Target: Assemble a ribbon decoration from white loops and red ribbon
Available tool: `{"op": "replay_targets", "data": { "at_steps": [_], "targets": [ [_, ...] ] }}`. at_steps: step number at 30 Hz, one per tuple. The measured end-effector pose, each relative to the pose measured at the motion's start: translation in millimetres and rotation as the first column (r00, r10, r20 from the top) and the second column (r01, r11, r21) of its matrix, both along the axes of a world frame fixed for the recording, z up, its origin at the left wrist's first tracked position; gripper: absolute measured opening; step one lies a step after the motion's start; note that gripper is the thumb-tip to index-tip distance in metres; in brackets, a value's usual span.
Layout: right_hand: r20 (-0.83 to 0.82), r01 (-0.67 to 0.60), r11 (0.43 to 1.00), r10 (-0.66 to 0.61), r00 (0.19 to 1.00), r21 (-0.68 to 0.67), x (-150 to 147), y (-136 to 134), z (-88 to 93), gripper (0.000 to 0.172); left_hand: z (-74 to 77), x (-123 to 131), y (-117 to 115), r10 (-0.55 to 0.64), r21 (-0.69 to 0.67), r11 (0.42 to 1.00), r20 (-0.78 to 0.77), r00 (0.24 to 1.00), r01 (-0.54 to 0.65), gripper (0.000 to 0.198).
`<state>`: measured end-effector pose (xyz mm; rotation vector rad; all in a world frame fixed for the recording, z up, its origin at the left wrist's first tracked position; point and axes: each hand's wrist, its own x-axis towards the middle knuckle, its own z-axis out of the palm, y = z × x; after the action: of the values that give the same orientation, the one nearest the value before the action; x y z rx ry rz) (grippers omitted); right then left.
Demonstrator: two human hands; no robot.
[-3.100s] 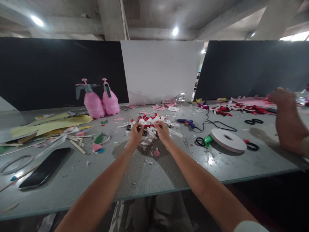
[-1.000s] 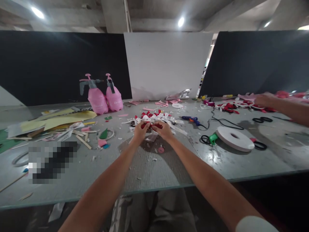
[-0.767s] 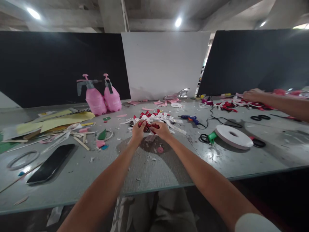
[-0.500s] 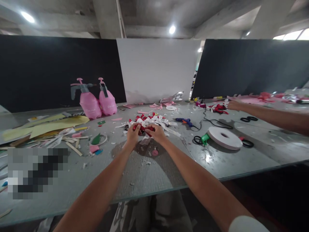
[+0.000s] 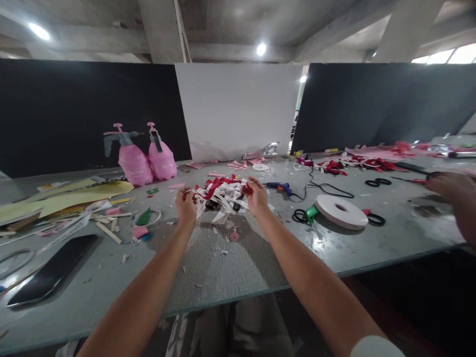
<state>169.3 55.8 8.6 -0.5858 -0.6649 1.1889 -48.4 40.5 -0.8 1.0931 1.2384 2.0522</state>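
A red ribbon (image 5: 214, 187) runs between my two hands, above a pile of white and red ribbon pieces (image 5: 225, 199) on the grey table. My left hand (image 5: 186, 206) is closed on its left end, at the left side of the pile. At the right side, my right hand (image 5: 256, 197) pinches the other end, its fingers curled. Some black bits show within the pile. A small round pink piece (image 5: 234, 236) lies in front of it.
A blue glue gun (image 5: 279, 187), a white ribbon roll (image 5: 341, 212) and scissors (image 5: 303, 215) are at right. Another person's hand (image 5: 446, 186) is at far right. Pink spray bottles (image 5: 136, 165), yellow sheets (image 5: 85, 195) and a phone (image 5: 54, 271) are at left.
My hands have moved apart, drawing the red ribbon out between them. The other person's hand has moved right and nearer, away from the red ribbons at the back.
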Motion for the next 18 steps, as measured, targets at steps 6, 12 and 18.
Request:
{"op": "replay_targets", "data": {
  "at_steps": [6, 12, 18],
  "targets": [
    [0.032, -0.302, 0.946, 0.301, 0.953, 0.119, 8, -16, 42.9, 0.026, 43.6, 24, -17, -0.123, 0.114, 0.973, -0.470, 0.874, 0.198, 0.026],
    [0.298, -0.393, 0.892, 0.321, 0.899, 0.224, 25, -37, 95.4, 0.021, 81.3, 73, -39, -0.816, -0.266, 0.577, -0.227, 0.532, 0.772, 0.033],
    [0.573, -0.357, 0.909, 0.179, 0.800, 0.216, 71, -61, 100.2, 0.014, 88.0, 70, -65, -0.914, -0.388, 0.378, -0.008, 0.407, 0.841, 0.031]
  ]
}}
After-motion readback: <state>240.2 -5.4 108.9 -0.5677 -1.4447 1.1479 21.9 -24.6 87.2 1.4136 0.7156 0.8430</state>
